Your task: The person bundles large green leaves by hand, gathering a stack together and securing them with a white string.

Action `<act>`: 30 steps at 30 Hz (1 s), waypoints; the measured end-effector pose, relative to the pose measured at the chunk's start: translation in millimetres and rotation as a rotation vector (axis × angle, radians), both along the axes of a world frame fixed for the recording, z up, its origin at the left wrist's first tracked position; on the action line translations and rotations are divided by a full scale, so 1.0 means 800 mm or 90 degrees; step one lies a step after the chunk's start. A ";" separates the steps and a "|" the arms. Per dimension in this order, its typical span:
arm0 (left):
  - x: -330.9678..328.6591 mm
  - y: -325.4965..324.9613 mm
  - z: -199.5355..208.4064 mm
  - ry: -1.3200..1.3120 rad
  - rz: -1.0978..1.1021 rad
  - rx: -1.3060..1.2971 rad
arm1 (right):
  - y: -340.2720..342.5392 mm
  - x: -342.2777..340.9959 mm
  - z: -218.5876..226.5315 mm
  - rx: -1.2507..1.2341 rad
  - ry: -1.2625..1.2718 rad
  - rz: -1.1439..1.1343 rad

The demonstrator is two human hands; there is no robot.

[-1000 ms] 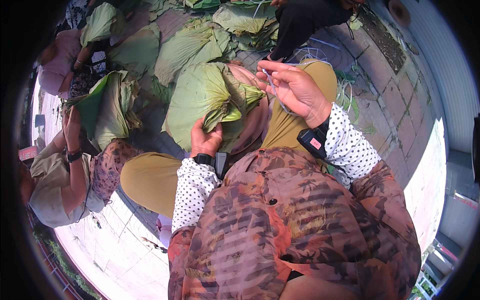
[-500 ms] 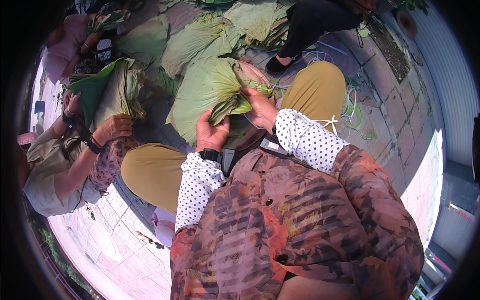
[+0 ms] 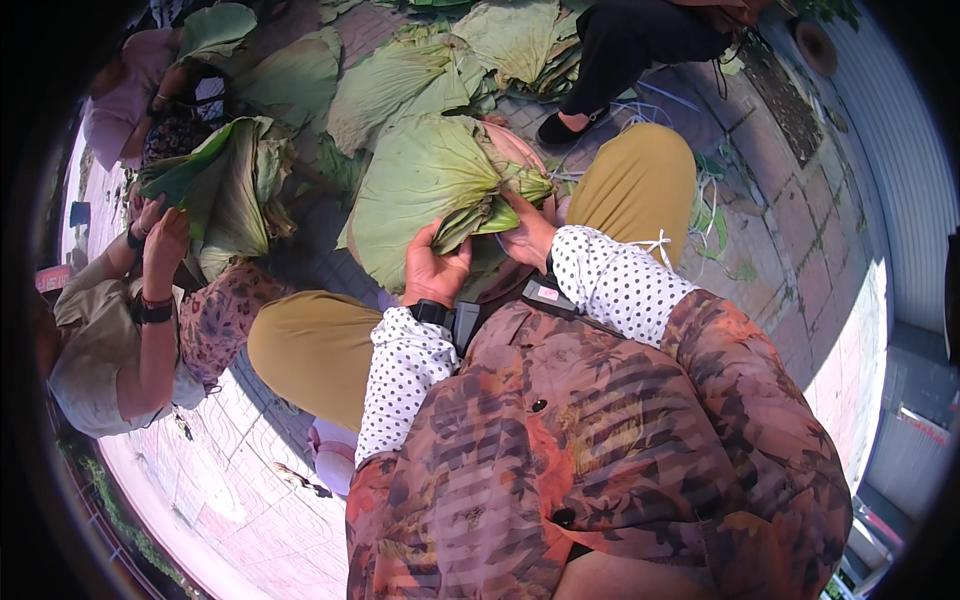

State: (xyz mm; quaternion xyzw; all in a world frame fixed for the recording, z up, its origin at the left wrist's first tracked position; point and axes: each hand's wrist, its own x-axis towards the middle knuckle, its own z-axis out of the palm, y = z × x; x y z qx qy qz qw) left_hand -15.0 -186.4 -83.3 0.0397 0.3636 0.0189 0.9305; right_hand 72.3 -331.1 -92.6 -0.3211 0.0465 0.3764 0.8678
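Observation:
A stack of big, dry-green lotus leaves (image 3: 415,185) lies in front of my knees, its near right edge gathered into folds. My left hand (image 3: 436,270) pinches the near folded edge, thumb uppermost. Just to its right, my right hand (image 3: 528,235) is closed on the bunched side of the same stack, its fingertips partly hidden by the leaves. A pinkish rounded thing (image 3: 512,145) shows behind the stack's right side.
On the left a co-worker's hands (image 3: 160,235) hold another leaf bundle (image 3: 235,190). A person farther back has a leaf (image 3: 218,30). More lotus leaves (image 3: 390,90) cover the far paving. A person's black shoe (image 3: 570,127) and pale plastic strips (image 3: 708,190) lie beyond my right knee.
My hands have shifted slightly right and down, still on the folded edge. The left co-worker's nearer hand has moved up the bundle. The far person's leaf now shows spread out.

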 end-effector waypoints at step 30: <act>-0.014 0.000 -0.005 -0.027 -0.046 0.031 | -0.008 -0.007 0.007 -0.279 -0.171 0.272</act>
